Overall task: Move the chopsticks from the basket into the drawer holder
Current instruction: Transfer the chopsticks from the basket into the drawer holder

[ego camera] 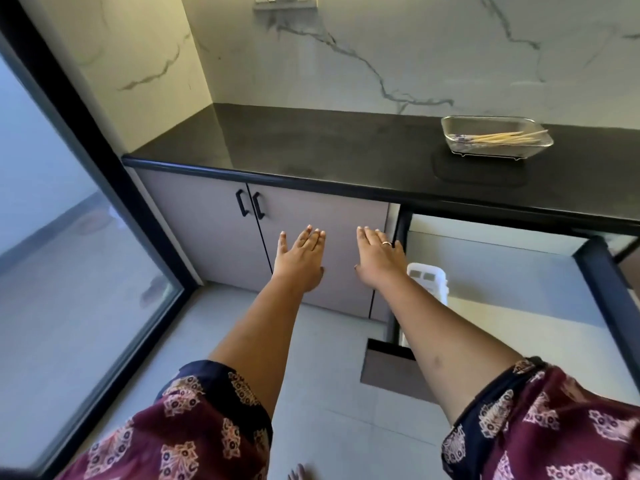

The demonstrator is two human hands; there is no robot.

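Left hand [300,261]: stretched out flat in front of you, fingers [313,237] spread and straight, holding nothing.
Right hand [379,258]: the same pose, palm down, fingers extended and empty; a ring [387,243] sits on one of them.
Chopsticks [509,137]: lying in a loose bundle in the clear basket [453,142], tips pointing left, thick ends resting up on the right rim.
Basket: on the black worktop [311,147], over a dark mat [481,173], well apart from both of your hands and up to the right.
Drawer holder [427,276]: a white slotted piece shows in the pulled-out drawer [512,271], just beside your right wrist; I take it to be the holder, though your forearm covers much of it.
Risk one: the bundle is loose, so a pinch at one end may let sticks fan out and drop to the floor.
Risk two: the ends overhang the rim, so a careless reach may tip or slide the light basket.
Risk three: the slots look narrow; you may miss them if you lower the sticks at an angle.
Hidden: the holder's lower half and the drawer's near right corner.
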